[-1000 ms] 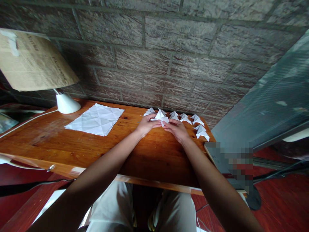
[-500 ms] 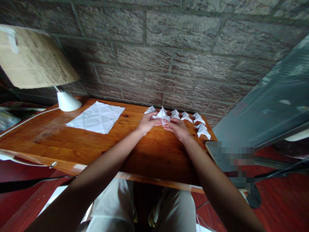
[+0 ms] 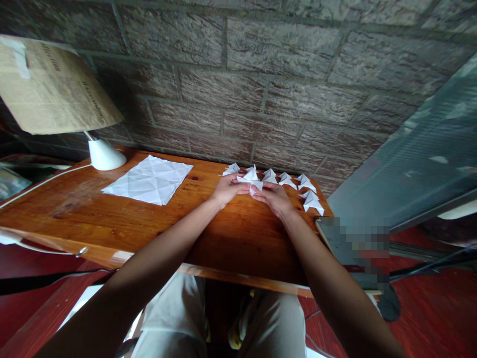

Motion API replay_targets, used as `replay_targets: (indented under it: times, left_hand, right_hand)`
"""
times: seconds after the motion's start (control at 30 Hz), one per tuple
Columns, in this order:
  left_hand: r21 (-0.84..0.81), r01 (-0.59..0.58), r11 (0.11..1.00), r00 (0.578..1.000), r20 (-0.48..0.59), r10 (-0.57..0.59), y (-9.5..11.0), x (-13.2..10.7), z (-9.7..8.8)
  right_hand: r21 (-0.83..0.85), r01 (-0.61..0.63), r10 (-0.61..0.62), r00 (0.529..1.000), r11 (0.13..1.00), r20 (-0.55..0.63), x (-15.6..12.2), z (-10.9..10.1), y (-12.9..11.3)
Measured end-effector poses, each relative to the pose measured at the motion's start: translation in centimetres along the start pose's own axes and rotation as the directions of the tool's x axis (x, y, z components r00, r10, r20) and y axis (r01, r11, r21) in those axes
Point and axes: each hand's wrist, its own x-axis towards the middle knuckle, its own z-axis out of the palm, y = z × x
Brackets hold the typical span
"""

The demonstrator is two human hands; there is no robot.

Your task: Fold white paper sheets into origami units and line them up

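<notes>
Between my hands is a white folded paper piece (image 3: 250,183) with several pointed flaps, raised over the wooden desk. My left hand (image 3: 228,190) pinches its left side, thumb in front and fingers behind. On the other side my right hand (image 3: 273,196) grips a right-hand and lower flap between thumb and fingers. Similar folded white pieces stand in a row along the wall, among them one behind my left hand (image 3: 233,169) and one beyond my right hand (image 3: 269,175). Another folded piece (image 3: 312,201) sits nearer me at the right end.
Creased white paper sheets (image 3: 149,180) lie on the left of the desk (image 3: 149,223). A white-based lamp (image 3: 106,154) stands at the back left, its cord running along the desk. A brick wall (image 3: 238,99) closes off the back. A dark flat item (image 3: 331,238), partly pixelated, lies at the right edge.
The folded paper has turned slightly in my hands, and its flaps are spread at a somewhat different angle. Both hands keep nearly the same place.
</notes>
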Motion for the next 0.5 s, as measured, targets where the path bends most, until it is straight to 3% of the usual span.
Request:
replay_targets:
  times: [0.5]
  left_hand:
    - [-0.102, 0.076, 0.992, 0.997, -0.016, -0.078, 0.00, -0.22, 0.70]
  right_hand:
    - [-0.268, 0.241, -0.267, 0.961, 0.933, -0.065, 0.69, 0.19, 0.95]
